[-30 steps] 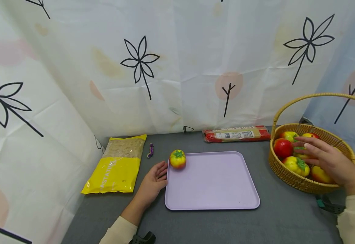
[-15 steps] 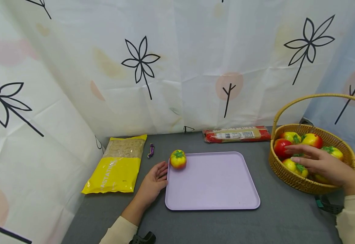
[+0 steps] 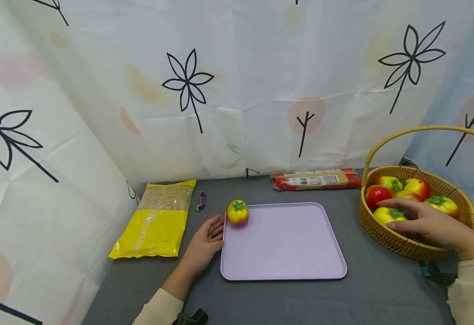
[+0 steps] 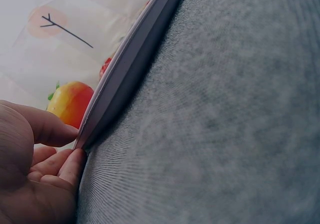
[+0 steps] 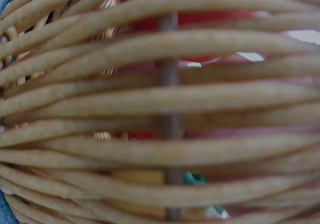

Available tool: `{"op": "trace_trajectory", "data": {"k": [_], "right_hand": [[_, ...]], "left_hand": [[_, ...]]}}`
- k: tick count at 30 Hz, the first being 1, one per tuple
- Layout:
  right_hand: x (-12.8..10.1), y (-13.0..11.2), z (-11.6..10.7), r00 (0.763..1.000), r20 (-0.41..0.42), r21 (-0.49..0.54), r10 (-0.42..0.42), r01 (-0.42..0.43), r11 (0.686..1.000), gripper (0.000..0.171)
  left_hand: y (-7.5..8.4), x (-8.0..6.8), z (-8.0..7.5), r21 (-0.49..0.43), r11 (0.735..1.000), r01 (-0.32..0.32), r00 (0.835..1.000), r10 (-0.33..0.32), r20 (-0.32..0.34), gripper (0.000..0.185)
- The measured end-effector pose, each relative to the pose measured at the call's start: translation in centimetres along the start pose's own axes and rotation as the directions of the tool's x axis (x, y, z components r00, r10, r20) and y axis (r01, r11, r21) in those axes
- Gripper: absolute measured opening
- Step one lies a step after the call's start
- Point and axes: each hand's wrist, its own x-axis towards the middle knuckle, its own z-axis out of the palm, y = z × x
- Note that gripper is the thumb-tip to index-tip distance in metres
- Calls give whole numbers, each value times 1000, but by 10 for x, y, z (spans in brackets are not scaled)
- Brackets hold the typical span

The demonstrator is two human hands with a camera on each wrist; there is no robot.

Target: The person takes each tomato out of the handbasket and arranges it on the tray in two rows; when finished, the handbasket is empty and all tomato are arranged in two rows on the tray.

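A person's right hand reaches into a round wicker basket at about three o'clock on the grey, felt-like table. The fingers lie spread and gently bent over the fruit inside, resting on a yellow one; whether they have truly closed round it I cannot tell. The basket is woven from thick tan cane with a tall arched handle, and the right wrist view shows only those smooth, rounded strands in close-up, with blurred red and yellow behind them. Glossy red and yellow fruits with green stalk caps fill the basket, a red one at its nine o'clock edge. The left hand rests palm inward against the left edge of a flat lilac tray, a smooth plastic rectangle with rounded corners and a low rim, in the middle of the table. In the left wrist view the thumb and lightly bent fingers touch the tray's thin rim; they hold nothing. One round yellow-red fruit sits at the tray's eleven o'clock corner, just beyond that hand. At nine o'clock lies a shiny yellow bag of pale pasta, a small purple wrapper near it. At twelve o'clock a long, crinkly red packet lies along the foot of a white curtain printed with black flowers.
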Motion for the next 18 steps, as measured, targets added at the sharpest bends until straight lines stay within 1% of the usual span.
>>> {"op": "trace_trajectory", "data": {"k": [3,6,12,18], "right_hand": [[-1,-2,0,1000,-17,-9,17,-17,1000,61],[-2,-3,-1,999,-37,-7,13,-13,1000,63],[-4,-1,-2,998,-60,54,12,-9,998,66],[-6,-5,-4,995,-91,64,50,-44,997,69]], "left_hand": [[0,0,0,1,1000,1,1000,-1,1,74],[0,-1,0,0,1000,-3,1000,3,3,74],[0,0,0,-5,1000,-2,1000,2,3,74],[0,-1,0,3,1000,-2,1000,2,4,73]]}}
